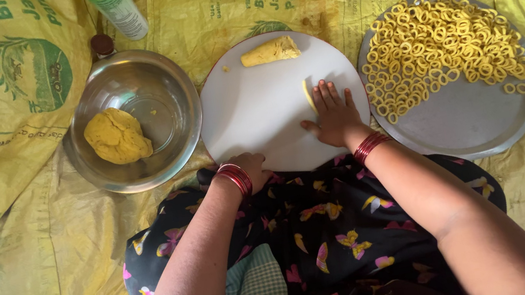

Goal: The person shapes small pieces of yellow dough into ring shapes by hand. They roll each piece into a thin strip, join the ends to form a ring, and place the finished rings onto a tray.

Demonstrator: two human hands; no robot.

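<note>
My right hand [332,116] lies flat, fingers together, on a round white board [256,109], pressing on a thin strip of yellow dough [308,95] that shows just left of the fingers. My left hand [250,168] curls over the board's near rim, holding it. A thicker log of yellow dough [269,51] rests at the board's far edge. Red bangles sit on both wrists.
A steel bowl [155,91] at the left holds a lump of yellow dough [116,136]. At the right, a steel plate [469,118] carries several small dough rings [438,44]. A green-and-white bottle [117,7] lies beyond the bowl. Yellow printed sacks cover the floor.
</note>
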